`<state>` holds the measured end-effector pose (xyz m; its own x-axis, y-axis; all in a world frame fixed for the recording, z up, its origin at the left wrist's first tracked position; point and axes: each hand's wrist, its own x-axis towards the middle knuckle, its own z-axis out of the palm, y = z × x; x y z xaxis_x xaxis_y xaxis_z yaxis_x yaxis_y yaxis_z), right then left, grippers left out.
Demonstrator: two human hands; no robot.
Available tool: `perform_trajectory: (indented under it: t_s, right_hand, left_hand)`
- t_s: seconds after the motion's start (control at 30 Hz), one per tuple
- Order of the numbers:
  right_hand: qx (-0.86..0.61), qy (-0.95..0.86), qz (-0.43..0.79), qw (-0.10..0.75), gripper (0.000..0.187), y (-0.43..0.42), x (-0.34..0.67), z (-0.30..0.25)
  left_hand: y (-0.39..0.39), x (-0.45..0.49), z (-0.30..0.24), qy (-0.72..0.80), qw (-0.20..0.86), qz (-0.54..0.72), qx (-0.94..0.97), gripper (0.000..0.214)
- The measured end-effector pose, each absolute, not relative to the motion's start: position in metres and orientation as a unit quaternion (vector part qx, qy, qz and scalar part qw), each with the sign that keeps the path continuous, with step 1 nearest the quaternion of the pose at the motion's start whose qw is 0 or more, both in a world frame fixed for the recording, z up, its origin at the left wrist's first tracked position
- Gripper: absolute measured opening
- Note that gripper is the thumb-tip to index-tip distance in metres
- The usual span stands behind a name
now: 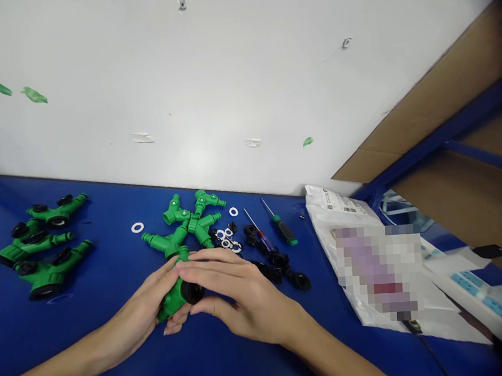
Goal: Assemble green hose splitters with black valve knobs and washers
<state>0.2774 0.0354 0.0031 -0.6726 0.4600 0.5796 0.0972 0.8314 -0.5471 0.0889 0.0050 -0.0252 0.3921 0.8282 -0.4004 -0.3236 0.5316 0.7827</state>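
1. Green plastic hose splitter (177, 294) is held in both hands over the blue counter (108, 293), its black end turned toward the right.
2. The left hand (137, 314) is curled closely around the near side of the splitter.
3. The right hand (240, 291) is laid across the top, with its fingers closed over the body; both hands have firm hold of the piece.
4. Green plastic connector parts (185, 226) are heaped just beyond the hands, touching one another.
5. Four assembled green splitters with black fittings (44, 243) are laid to the left.
6. White washers (226, 240) and black plastic fittings (277, 266) are scattered to the right of the heap.
7. Two screwdrivers are placed beside them, one green-handled (284, 231) and one with a clear blue-and-red handle (265, 241).
8. A white plastic bag (346, 216) is laid further right, partly obscured by pixelation, and a white power strip (482, 293) is seen beyond it.
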Motion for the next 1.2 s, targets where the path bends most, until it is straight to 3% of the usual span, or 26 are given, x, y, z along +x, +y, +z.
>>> perform_trajectory:
  t_s: [0.2,0.37,0.47,0.6,0.73,0.83,1.0,1.2]
  right_hand:
    - [-0.200,-0.915,0.228,0.264,0.029,0.034,0.288,0.020]
    - [-0.204,-0.939,0.176,0.215,0.048,0.030,0.293,0.025]
    - [-0.196,-0.940,0.164,0.227,0.049,0.029,0.293,0.021]
    - [-0.211,-0.917,0.154,0.301,0.028,0.031,0.289,0.009]
    - [-0.237,-0.893,0.115,0.365,0.031,0.032,0.284,-0.001]
    - [-0.234,-0.903,0.144,0.332,0.029,0.032,0.285,0.003]
    - [-0.242,-0.903,0.240,0.261,0.042,0.031,0.291,0.015]
    - [-0.245,-0.893,0.278,0.255,0.049,0.032,0.292,0.017]
  left_hand:
    - [0.006,0.090,-0.028,0.438,0.763,0.371,0.295,0.047]
    - [0.008,0.093,-0.026,0.447,0.761,0.357,0.307,0.051]
    - [0.008,0.092,-0.026,0.454,0.757,0.356,0.308,0.052]
    - [0.004,0.092,-0.029,0.451,0.742,0.372,0.328,0.055]
    - [0.000,0.093,-0.030,0.469,0.713,0.392,0.345,0.060]
    - [0.001,0.093,-0.027,0.463,0.720,0.395,0.333,0.063]
    - [0.002,0.091,-0.021,0.424,0.742,0.384,0.350,0.057]
    - [0.002,0.091,-0.015,0.411,0.754,0.399,0.320,0.047]
